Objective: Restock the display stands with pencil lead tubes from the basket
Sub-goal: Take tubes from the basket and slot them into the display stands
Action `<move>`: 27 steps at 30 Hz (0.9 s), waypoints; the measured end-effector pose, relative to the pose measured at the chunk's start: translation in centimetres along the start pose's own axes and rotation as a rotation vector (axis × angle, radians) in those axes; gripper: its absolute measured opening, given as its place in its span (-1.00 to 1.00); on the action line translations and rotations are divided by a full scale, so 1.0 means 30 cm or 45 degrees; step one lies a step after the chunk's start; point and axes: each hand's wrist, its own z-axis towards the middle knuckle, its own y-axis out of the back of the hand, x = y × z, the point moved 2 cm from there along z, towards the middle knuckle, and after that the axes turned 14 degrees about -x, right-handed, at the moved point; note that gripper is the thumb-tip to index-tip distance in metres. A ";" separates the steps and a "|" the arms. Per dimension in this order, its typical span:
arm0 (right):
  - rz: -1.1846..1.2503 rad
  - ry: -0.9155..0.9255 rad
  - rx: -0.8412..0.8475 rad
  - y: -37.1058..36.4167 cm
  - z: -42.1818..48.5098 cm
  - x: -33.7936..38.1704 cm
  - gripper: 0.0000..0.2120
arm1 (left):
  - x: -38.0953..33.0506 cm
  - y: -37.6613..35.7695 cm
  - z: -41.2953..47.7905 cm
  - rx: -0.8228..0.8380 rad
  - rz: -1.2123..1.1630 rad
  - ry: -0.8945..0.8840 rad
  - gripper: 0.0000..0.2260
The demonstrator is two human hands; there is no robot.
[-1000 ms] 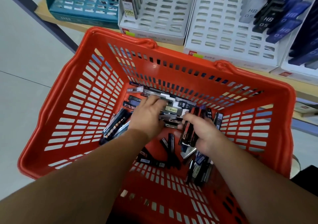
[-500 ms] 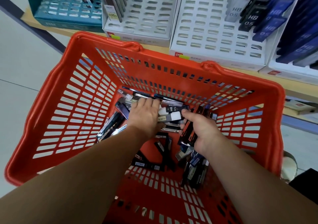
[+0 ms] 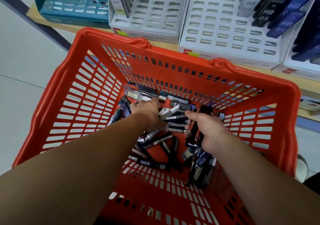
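An orange slotted basket (image 3: 83,107) stands below the shelf, its bottom strewn with several dark and clear pencil lead tubes (image 3: 166,143). My left hand (image 3: 147,114) reaches deep into the pile near the far wall, fingers spread over the tubes; I cannot see anything gripped in it. My right hand (image 3: 207,129) is closed around a bundle of black lead tubes (image 3: 195,133), held upright just above the pile. White display stands (image 3: 216,25) with many bare slots sit on the shelf behind the basket.
A teal display stand (image 3: 72,6) is at the shelf's left end. Dark and blue HB 0.5 tubes (image 3: 277,13) fill the right stand's upper corner. The wooden shelf edge (image 3: 43,20) runs behind the basket; grey floor lies to the left.
My left hand has pushed further toward the basket's far wall, shifting tubes. My right hand keeps its bundle and has barely moved. The camera view has drifted slightly.
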 end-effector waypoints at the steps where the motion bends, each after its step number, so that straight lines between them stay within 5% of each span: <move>1: 0.000 -0.002 -0.002 -0.001 0.000 -0.001 -0.77 | 0.007 -0.001 0.000 0.017 0.052 -0.026 -0.34; 5: -0.065 0.021 -0.010 0.002 -0.007 -0.006 -0.73 | 0.033 0.000 -0.018 0.063 0.201 -0.112 -0.39; 13: -0.180 0.077 0.034 0.004 -0.056 -0.016 -0.73 | 0.083 0.024 -0.058 0.091 -0.045 -0.097 -0.70; 18: -0.377 0.154 0.083 0.026 -0.134 0.030 -0.79 | 0.099 0.119 -0.096 0.005 -0.348 -0.078 -0.73; 23: -0.376 0.210 0.130 0.033 -0.249 0.098 -0.55 | 0.079 0.282 -0.180 0.006 -0.625 -0.109 -0.86; 27: -0.365 0.291 0.233 0.036 -0.404 0.186 -0.84 | 0.044 0.462 -0.310 0.001 -0.861 -0.111 -0.86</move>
